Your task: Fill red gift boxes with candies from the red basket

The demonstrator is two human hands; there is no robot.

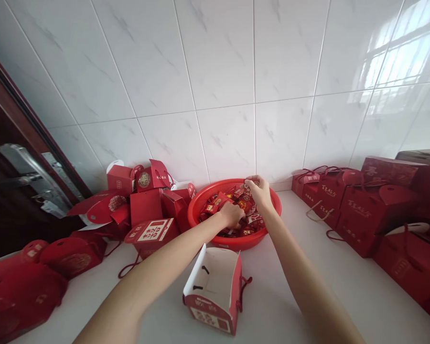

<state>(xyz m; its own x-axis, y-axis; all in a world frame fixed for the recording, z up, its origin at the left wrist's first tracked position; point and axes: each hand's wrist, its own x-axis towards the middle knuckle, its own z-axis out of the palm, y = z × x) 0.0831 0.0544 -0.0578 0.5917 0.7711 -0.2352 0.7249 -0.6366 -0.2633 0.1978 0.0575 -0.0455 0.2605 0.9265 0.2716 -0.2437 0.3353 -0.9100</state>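
Note:
A red plastic basket (232, 243) full of small wrapped packets (245, 206), mostly red, stands against the wall. My left hand (232, 215) reaches into the middle of the pile with its fingers curled down. Its fingertips are partly hidden among the packets, so what they grip does not show. At the basket's back right, my right hand (261, 192) is closed, pinching a small red packet (248, 187) between thumb and fingers. In front of the basket, an open red gift box (215, 277) with a white inside and a red cord handle faces me.
Several red gift boxes (154, 234) are crowded on the left of the white surface (268, 306). More red boxes with cord handles (365, 215) line the right side. A tiled wall (225, 71) rises behind, and a dark door with a metal handle (32, 167) is at far left.

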